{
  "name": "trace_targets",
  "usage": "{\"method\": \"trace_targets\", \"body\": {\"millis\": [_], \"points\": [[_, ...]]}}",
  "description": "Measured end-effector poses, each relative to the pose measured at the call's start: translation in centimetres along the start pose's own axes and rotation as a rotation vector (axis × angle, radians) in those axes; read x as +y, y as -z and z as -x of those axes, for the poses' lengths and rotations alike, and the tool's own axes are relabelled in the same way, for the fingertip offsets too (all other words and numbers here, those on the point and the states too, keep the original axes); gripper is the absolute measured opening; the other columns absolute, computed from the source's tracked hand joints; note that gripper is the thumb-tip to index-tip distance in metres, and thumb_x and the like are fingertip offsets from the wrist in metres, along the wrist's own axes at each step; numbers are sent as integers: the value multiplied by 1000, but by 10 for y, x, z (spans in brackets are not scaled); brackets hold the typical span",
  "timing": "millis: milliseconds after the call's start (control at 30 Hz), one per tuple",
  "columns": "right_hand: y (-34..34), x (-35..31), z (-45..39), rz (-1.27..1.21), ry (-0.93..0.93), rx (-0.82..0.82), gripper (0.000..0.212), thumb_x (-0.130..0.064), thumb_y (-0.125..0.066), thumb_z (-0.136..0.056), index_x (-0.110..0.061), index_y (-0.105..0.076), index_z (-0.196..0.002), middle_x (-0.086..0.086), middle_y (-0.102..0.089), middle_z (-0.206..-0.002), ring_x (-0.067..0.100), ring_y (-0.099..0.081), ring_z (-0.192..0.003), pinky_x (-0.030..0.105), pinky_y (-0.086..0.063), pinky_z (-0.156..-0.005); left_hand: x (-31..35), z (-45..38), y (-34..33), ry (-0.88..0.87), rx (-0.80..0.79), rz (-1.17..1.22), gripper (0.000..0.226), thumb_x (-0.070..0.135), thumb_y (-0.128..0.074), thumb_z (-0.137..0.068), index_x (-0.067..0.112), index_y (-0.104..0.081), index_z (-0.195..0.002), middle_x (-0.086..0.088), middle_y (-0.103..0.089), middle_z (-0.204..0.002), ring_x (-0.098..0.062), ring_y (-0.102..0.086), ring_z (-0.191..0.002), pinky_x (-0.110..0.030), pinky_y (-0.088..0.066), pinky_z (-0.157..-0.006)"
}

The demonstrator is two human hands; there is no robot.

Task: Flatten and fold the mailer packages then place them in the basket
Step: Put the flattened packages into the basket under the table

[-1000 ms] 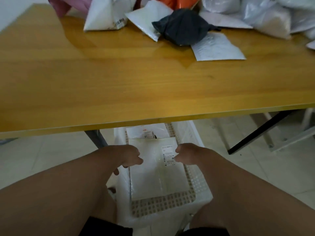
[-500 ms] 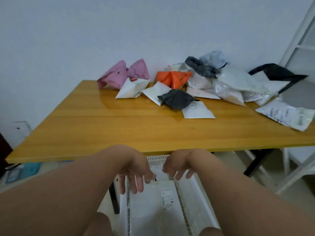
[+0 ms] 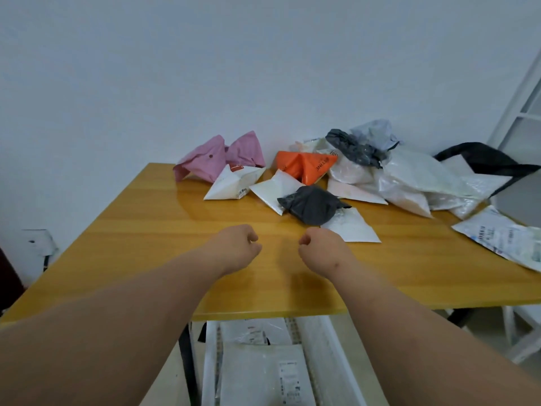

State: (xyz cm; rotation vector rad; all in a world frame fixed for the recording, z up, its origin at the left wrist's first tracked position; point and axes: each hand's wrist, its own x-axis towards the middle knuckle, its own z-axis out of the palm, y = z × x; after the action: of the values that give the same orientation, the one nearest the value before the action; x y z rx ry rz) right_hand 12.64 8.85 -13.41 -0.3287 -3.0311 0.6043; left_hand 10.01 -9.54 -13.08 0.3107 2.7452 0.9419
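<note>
A pile of crumpled mailers lies along the back of the wooden table [image 3: 146, 238]: a pink one [image 3: 210, 159], a white one [image 3: 234, 183], an orange one [image 3: 307, 168], a dark grey one [image 3: 313, 205] and several white ones [image 3: 409, 177]. My left hand [image 3: 237, 247] and my right hand [image 3: 319, 247] hover over the middle of the table, fingers curled, holding nothing. The dark grey mailer lies just beyond my right hand. Below the table's front edge stands the white basket [image 3: 330, 356] with a flat folded white mailer [image 3: 263, 376] inside.
A flat white labelled mailer [image 3: 503, 238] lies at the table's right edge. A black bag [image 3: 480, 159] sits at the back right. A white frame [image 3: 515, 106] stands against the right wall. The table's black leg [image 3: 187, 364] stands left of the basket.
Both hands rose from the basket below the table and now hover over the tabletop. The folded white mailer stayed in the basket. My view tilted up to the pile.
</note>
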Motion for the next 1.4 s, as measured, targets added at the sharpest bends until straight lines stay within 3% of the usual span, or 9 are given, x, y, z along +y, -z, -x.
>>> {"method": "trace_targets", "body": {"millis": [233,367,467,633,800,1100,1233,1333,1400], "points": [[-13,7,-66,141,-27,123,62,-18,-55,-92,-37,-33,-147,8,-17,-158,33,-17,-144,48,-24,-114,-5,-74,-18,-55,116,-107,51,39,-54,-97,29,-41,-145,-1,-40,-149,-23,-40,-135,-38,-37,-111],[-23,8,-102,175,-20,125,84,-14,-54,-90,-49,-9,-151,6,20,-162,38,11,-148,55,-5,-120,-7,-108,-28,-84,151,-116,54,39,-53,-97,27,-37,-148,-1,-35,-153,-23,-31,-141,-41,-27,-117],[-26,8,-123,205,-4,103,87,-19,-57,-91,-52,-2,-150,0,28,-159,40,15,-148,61,-2,-118,-7,-121,-33,-77,176,-88,54,38,-54,-97,27,-38,-147,-1,-33,-152,-23,-29,-141,-40,-28,-117],[-35,10,-138,175,-56,100,63,-22,-52,-95,-43,-26,-148,2,-1,-163,39,-9,-147,60,-14,-117,-10,-128,-36,-49,148,-137,57,42,-54,-96,27,-35,-149,-1,-31,-153,-23,-27,-142,-41,-28,-117],[-35,10,-125,224,-37,215,33,-12,-47,-93,-20,-49,-125,8,-46,-131,33,-42,-122,50,-37,-105,-9,-120,-33,-59,141,-68,55,39,-55,-96,26,-38,-147,-2,-32,-152,-25,-30,-140,-41,-30,-116],[-10,7,-82,0,133,457,26,-8,-49,-93,-16,-52,-118,7,-48,-125,29,-49,-107,41,-43,-84,3,-81,-19,77,140,367,45,44,-45,-101,28,-43,-144,2,-47,-143,-18,-48,-122,-33,-41,-97],[-13,-6,-52,-71,377,405,26,4,-50,-84,-13,-55,-103,8,-51,-119,31,-50,-99,39,-40,-74,10,-60,-14,232,118,749,59,62,-32,-97,24,-44,-141,0,-57,-127,-22,-58,-111,-44,-52,-93],[-20,-12,-28,-65,442,309,35,10,-49,-78,-23,-45,-91,2,-51,-116,25,-48,-95,32,-33,-73,15,-42,-7,340,64,1033,52,66,-33,-95,21,-54,-112,-3,-63,-107,-26,-64,-99,-45,-56,-77],[-24,-14,-14,-80,457,243,38,10,-51,-77,-25,-45,-90,-3,-49,-115,22,-47,-96,33,-40,-78,13,-32,-5,361,11,1137,42,57,-41,-98,19,-57,-104,-8,-66,-105,-29,-66,-97,-45,-57,-76]]}}
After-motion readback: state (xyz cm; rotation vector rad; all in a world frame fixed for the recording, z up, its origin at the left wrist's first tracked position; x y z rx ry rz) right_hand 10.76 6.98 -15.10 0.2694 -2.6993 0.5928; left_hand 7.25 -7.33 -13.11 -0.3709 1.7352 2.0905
